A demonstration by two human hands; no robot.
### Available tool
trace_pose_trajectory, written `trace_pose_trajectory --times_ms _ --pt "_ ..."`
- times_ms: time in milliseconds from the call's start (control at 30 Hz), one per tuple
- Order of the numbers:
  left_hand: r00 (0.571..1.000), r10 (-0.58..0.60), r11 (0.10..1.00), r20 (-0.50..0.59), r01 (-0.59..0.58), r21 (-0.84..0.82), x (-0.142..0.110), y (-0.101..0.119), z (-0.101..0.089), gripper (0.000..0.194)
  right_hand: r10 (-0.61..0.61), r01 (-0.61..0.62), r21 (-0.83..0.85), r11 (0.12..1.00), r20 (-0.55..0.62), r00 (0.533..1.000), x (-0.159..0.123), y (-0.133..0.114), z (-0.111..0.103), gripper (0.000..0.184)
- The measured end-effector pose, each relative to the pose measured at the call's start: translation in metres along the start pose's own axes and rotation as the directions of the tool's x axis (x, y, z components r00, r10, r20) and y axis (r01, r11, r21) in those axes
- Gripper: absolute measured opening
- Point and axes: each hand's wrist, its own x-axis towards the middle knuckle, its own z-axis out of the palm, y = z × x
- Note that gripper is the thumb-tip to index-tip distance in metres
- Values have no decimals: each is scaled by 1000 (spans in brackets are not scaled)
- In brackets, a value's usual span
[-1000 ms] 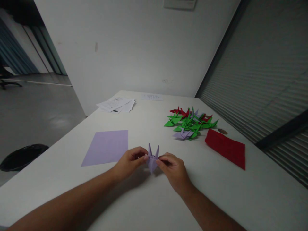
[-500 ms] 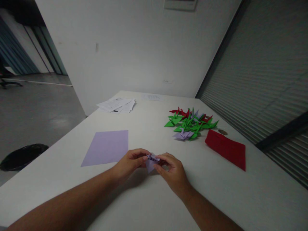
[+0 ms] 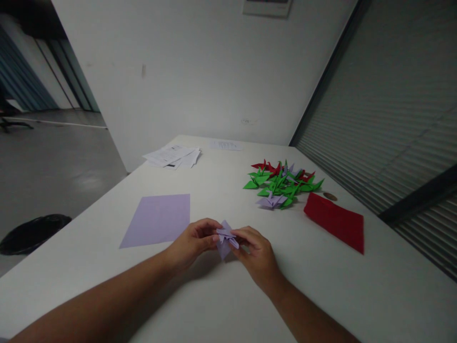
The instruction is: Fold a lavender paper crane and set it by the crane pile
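Between my two hands is a purple origami crane (image 3: 224,239), its flaps spread above and below a creased middle. My left hand (image 3: 195,240) pinches its left side with thumb and fingers. My right hand (image 3: 257,251) grips the right side, the thumb partly behind a folded strip. Both hands are low over the white table (image 3: 228,300). A flat purple sheet of paper (image 3: 159,218) lies just beyond my left hand. Past my right hand sits a pile of folded paper cranes (image 3: 282,183) in green, red and purple.
Red paper (image 3: 335,220) lies at the right, with a small round brownish object (image 3: 330,196) behind it. Printed papers (image 3: 173,156) are at the far left, another sheet (image 3: 225,145) by the wall. Blinds (image 3: 385,105) border the right; a black-lined bin (image 3: 34,232) stands at left.
The crane's flaps have opened out: an upper point now rises above my fingers and the folded strips in the middle are spread wider. My hands have stayed nearly in place.
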Motion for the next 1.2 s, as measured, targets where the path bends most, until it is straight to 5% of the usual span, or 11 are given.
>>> trace_pose_trajectory --times_ms 500,900,1033,1200 --pt "999 35 994 22 -37 103 3 -13 -6 32 -76 74 -42 996 -43 996 0 -11 -1 20" --pt "988 144 981 -49 -136 140 4 -19 1 45 140 -129 161 978 -57 988 -3 -5 10 19" --pt "992 114 986 -53 -106 128 3 -17 4 50 264 -236 285 929 -63 962 -6 -4 12 35" --pt "995 75 990 -67 -66 128 3 -17 4 51 271 -253 359 899 0 963 -6 -9 11 36"
